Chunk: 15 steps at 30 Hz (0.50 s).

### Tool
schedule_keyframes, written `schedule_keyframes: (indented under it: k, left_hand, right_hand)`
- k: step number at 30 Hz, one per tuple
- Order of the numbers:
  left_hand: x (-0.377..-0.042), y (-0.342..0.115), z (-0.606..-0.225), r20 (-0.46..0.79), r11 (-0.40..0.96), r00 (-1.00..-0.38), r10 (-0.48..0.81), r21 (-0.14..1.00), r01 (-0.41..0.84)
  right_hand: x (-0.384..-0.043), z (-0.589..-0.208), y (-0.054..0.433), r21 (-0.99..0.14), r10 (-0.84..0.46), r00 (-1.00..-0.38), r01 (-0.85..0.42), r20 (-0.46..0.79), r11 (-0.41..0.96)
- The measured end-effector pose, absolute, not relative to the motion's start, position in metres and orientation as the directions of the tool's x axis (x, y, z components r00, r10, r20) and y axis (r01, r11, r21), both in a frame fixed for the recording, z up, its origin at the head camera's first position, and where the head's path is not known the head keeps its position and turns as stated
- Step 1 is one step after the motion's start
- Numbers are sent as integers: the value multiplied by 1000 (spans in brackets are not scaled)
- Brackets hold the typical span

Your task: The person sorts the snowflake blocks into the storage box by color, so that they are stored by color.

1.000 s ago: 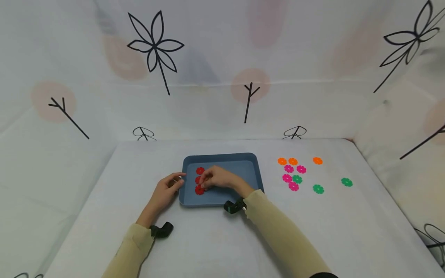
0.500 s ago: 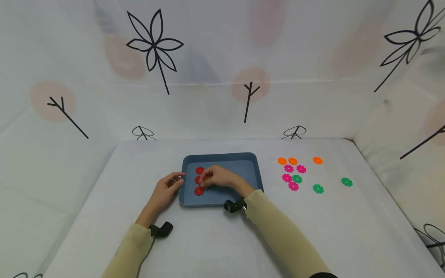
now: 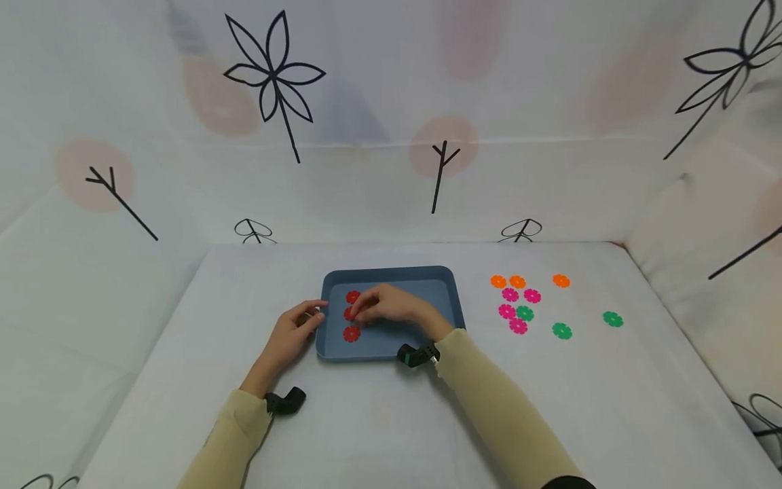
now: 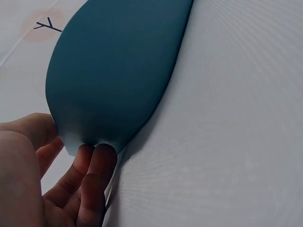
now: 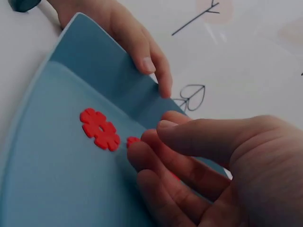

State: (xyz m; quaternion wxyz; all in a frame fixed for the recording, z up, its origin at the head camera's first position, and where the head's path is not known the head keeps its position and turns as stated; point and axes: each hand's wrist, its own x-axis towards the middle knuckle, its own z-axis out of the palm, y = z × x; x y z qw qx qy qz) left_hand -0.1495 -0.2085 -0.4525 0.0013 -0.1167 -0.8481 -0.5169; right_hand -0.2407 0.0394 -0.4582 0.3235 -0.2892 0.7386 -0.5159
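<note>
I'm gripping the tray (image 3: pixel 375 348) with the left hand (image 3: pixel 292 334), while the right hand (image 3: pixel 391 305), grip loose, is hovering beside three red flowers (image 3: pixel 351 334).

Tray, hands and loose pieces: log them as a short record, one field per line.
tray: blue-grey, flat on the white table
in tray: three red pieces, flower-shaped, in a line near its left end
left hand: touching the tray's left rim
right hand: over the tray, partly covering the middle red piece; no piece visible in its grip
right of tray: three orange pieces, four pink pieces, three green pieces
</note>
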Motion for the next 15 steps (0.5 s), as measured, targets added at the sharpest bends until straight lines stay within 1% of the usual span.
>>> schedule_keyframes:
  k: [4, 6, 9, 12, 15]
  left_hand:
    - [-150, -209, -454, 122, 437, -972, 201, 877, 200]
    - [-150, -209, -454, 118, 437, -973, 200, 878, 196]
    - [-150, -209, -454, 113, 441, -973, 199, 877, 192]
    - [-150, -209, -454, 116, 445, -974, 197, 874, 194]
    - [-151, -209, -455, 118, 445, -974, 194, 874, 195]
  right_hand:
    - [-242, -452, 48, -950, -755, -637, -112, -157, 292]
    - [-243, -448, 55, -941, -740, -657, -138, -145, 308]
    - [-246, -441, 69, -932, -708, -692, -147, -143, 332]
    - [-251, -433, 86, -934, -677, -721, -124, -147, 335]
    - [-257, -427, 104, -927, -643, -754, -133, -135, 350]
